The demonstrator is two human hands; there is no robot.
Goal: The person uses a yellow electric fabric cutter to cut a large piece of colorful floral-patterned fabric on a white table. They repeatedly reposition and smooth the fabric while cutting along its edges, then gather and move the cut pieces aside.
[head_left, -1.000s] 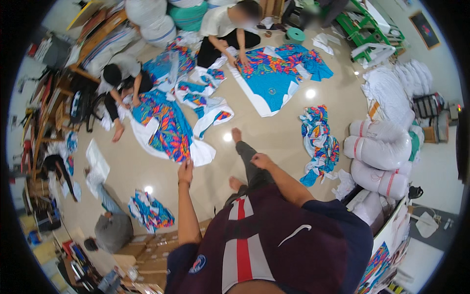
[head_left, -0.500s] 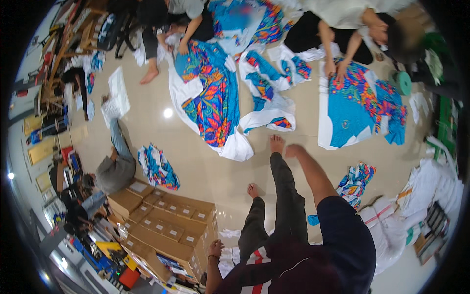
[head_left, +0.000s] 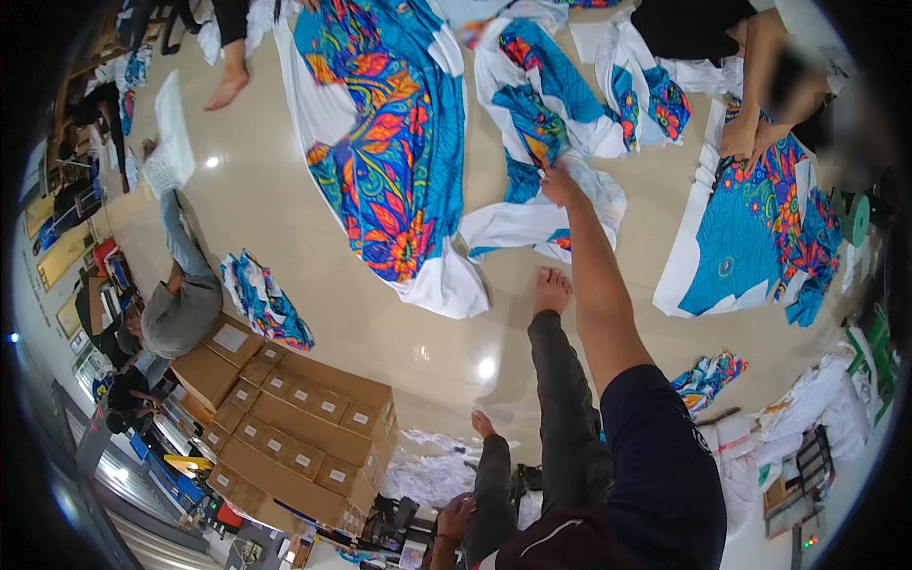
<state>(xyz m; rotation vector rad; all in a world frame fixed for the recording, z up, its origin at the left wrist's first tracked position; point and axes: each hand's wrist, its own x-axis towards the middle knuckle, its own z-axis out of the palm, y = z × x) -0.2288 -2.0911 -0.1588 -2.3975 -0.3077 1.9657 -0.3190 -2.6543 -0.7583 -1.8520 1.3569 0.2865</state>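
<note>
My right arm stretches forward over the floor, and my right hand (head_left: 562,184) is at the middle piece of printed fabric (head_left: 532,119), its fingers closed at the edge of the coloured part. This fabric is white with blue and multicoloured floral print, and lies crumpled. Low beside my left leg hangs my left hand (head_left: 456,516), fingers loosely bent, with nothing visible in it. A large floral panel (head_left: 399,180) with white borders lies left of my right hand. Another printed panel (head_left: 727,252) lies to the right, with a co-worker's hands (head_left: 746,142) on its upper part.
Stacked cardboard boxes (head_left: 294,427) stand at the lower left. Small printed bundles lie on the floor, one (head_left: 266,299) near the boxes and one (head_left: 708,380) at right. White sacks and cloth (head_left: 812,399) are piled farther right. A person in grey (head_left: 180,313) sits beyond the boxes.
My right hand has reached forward from above the bare floor to the middle printed fabric. My view has shifted closer to the fabrics, and my left hand is now nearer my leg.
</note>
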